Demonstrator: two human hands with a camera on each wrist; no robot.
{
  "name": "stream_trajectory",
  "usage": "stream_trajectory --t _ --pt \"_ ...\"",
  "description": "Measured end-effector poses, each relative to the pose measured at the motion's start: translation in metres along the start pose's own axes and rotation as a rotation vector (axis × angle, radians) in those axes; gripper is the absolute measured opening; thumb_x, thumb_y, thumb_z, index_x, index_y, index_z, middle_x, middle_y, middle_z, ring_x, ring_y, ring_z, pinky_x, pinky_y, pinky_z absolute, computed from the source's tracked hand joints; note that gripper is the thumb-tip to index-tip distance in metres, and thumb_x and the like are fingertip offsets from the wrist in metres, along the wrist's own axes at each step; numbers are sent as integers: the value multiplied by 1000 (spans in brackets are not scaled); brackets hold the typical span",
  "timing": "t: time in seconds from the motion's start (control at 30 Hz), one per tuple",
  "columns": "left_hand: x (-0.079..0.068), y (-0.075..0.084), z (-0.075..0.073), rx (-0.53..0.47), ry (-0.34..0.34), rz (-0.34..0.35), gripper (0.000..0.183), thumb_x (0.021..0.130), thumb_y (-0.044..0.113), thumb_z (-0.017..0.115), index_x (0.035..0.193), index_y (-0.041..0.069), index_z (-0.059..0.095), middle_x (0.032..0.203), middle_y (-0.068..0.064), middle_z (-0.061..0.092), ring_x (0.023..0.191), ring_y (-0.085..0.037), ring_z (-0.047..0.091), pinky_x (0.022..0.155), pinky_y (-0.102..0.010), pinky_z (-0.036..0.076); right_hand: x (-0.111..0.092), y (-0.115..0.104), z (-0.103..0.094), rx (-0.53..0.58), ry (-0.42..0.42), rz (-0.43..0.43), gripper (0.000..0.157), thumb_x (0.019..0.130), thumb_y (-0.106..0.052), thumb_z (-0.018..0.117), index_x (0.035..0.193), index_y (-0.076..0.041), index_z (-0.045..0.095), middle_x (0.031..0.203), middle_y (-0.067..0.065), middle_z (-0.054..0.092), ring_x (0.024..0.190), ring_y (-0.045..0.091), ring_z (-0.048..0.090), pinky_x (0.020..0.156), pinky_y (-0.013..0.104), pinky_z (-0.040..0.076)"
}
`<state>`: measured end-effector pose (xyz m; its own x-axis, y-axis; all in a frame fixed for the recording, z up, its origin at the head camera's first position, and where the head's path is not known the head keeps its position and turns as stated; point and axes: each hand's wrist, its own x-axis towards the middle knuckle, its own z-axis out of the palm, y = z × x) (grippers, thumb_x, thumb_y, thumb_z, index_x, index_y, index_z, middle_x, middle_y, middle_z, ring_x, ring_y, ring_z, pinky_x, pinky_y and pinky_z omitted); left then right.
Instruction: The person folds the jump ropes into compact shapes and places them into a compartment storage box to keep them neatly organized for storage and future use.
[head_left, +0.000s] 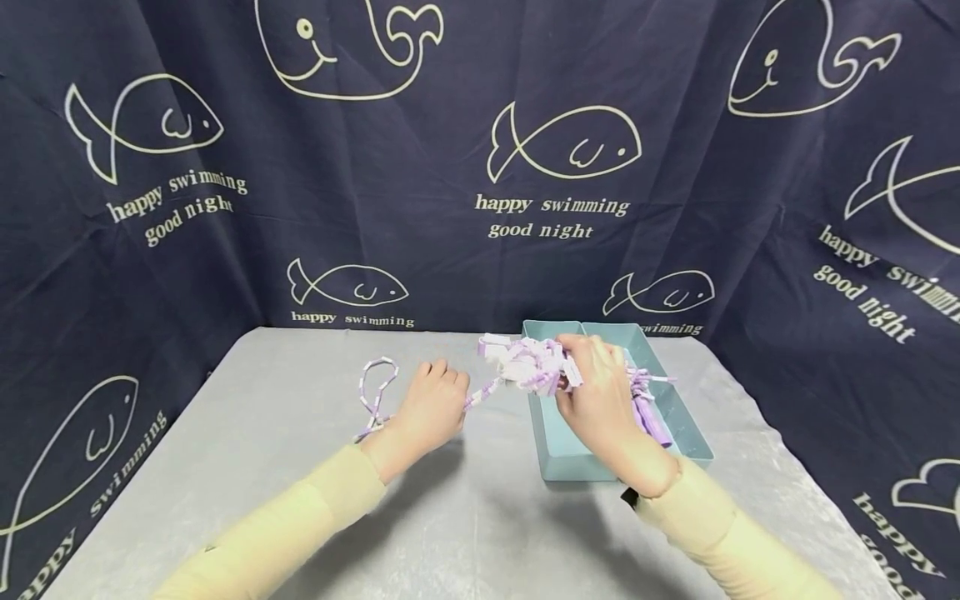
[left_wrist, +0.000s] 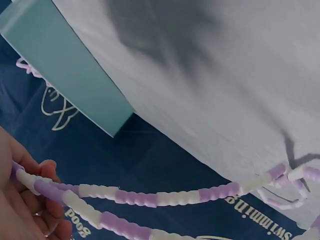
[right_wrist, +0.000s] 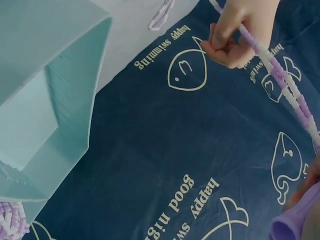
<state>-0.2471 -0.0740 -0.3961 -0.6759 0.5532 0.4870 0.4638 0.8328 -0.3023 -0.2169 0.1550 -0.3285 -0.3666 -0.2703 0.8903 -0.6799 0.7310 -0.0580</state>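
A skipping rope (head_left: 525, 367) strung with purple and white beads runs between the two hands above the table. My left hand (head_left: 431, 404) grips two of its strands, which the left wrist view shows passing through the curled fingers (left_wrist: 46, 207). A loose loop of it (head_left: 378, 387) trails beyond that hand on the left. My right hand (head_left: 597, 392) holds the bunched part of the rope over the box. In the right wrist view a purple handle (right_wrist: 295, 220) shows at this hand.
A teal divided box (head_left: 555, 468) stands at the right of the grey cloth-covered table (head_left: 300, 400). Inside it lies a purple handle (head_left: 651, 421) with more purple and white beads. Dark blue fabric (head_left: 450, 275) with fish drawings encloses the table at the back and sides.
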Motion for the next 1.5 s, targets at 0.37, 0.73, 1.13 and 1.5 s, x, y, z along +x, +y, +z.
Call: stream_trajectory --t 0.37,0.73,1.13,1.5 --pt "-20 29 -7 38 62 86 17 68 16 68 78 13 55 65 0 54 70 -19 40 68 -33 33 6 12 0 -168 -54 141 45 64 8 64 107 0 53 90 17 64 78 34 54 68 45 34" --pt "-23 48 -35 -13 125 174 7 75 14 61 81 14 56 70 0 55 72 -19 40 69 -32 32 3 28 11 -323 -99 187 32 72 4 62 102 -3 53 86 14 62 78 37 54 65 48 32" --pt "-12 46 -63 17 316 198 11 85 11 45 80 13 56 65 -2 51 67 -21 41 65 -32 32 -6 39 29 -540 -50 29 18 79 1 50 95 -2 57 71 15 55 67 36 49 65 49 34" --pt "10 36 -92 98 470 168 21 85 4 38 73 13 52 61 -1 49 66 -21 43 64 -33 34 -18 30 33 -609 -154 -43 26 90 -10 30 95 -2 54 71 16 51 68 36 49 64 49 35"
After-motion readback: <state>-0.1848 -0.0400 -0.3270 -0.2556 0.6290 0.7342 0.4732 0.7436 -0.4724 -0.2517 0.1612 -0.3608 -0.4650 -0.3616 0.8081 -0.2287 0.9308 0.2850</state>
